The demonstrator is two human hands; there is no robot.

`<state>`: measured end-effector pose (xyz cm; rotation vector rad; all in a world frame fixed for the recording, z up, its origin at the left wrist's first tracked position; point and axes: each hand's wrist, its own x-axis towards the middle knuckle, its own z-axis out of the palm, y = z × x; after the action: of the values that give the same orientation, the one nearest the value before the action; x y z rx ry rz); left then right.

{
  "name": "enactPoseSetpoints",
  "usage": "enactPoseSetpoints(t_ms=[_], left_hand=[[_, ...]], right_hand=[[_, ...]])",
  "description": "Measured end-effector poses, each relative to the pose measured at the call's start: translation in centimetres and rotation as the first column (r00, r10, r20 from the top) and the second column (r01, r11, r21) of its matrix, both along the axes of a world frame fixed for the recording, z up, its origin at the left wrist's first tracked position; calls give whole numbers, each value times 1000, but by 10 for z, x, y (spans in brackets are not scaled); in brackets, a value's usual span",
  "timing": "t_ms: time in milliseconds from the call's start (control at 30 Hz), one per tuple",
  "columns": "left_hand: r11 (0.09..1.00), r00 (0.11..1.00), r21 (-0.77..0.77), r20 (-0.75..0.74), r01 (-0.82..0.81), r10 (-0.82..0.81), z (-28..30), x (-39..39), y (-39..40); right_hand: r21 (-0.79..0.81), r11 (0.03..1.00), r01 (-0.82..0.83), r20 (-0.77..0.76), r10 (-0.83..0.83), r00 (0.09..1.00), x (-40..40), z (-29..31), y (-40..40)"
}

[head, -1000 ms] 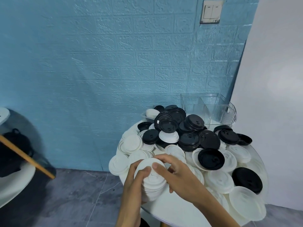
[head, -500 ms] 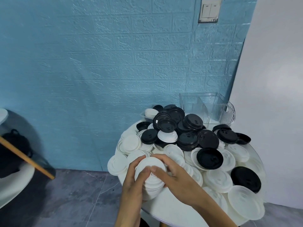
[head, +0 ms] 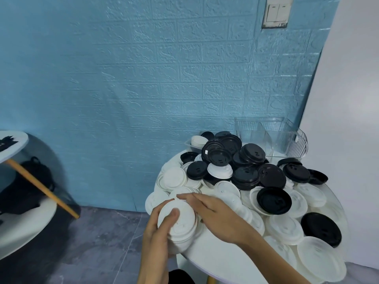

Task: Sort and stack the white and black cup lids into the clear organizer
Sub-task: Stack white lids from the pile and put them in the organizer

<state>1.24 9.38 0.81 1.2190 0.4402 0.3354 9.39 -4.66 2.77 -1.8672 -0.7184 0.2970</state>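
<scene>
A blue wall (head: 127, 83) with a raised brick pattern fills most of the view. High on it, toward the right, sits a white double light switch (head: 277, 12). Just right of the switch the blue ends and a plain white wall (head: 348, 103) begins. The floor (head: 98, 242) is dark grey with a marbled look and thin joint lines. A round white worktop (head: 207, 261) stands at the lower right. At the left edge is another round white table (head: 14, 140) with a slanted wooden leg (head: 43, 191); something black (head: 30, 181) lies under it.
</scene>
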Motion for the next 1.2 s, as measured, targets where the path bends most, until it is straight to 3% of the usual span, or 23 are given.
enactPoseSetpoints(t_ms=[167, 400, 500, 633, 833, 1067, 1200], left_hand=[[999, 999, -21, 9, -47, 47, 1, -1, 14], [994, 993, -41, 58, -103, 105, 3, -2, 26], [989, 987, -29, 73, -143, 145, 3, -2, 33], [985, 983, -22, 66, -173, 174, 1, -5, 42], [983, 982, -39, 55, -180, 182, 1, -8, 47], [983, 981, -34, 60, -183, 185, 0, -5, 48], [983, 981, -31, 68, -181, 183, 1, -5, 48]], right_hand=[[-199, 966, 166, 383, -79, 920, 41, 11, 29], [-516, 853, 77, 609, 302, 733, 73, 6, 76], [-609, 789, 82, 622, 411, 666, 77, -1, 93], [-684, 728, 48, 580, 503, 641, 78, -13, 108], [-803, 573, 162, 546, 600, 585, 81, -26, 118], [-762, 628, 159, 573, 538, 618, 73, -24, 115], [-678, 729, 91, 581, 455, 675, 72, -21, 110]])
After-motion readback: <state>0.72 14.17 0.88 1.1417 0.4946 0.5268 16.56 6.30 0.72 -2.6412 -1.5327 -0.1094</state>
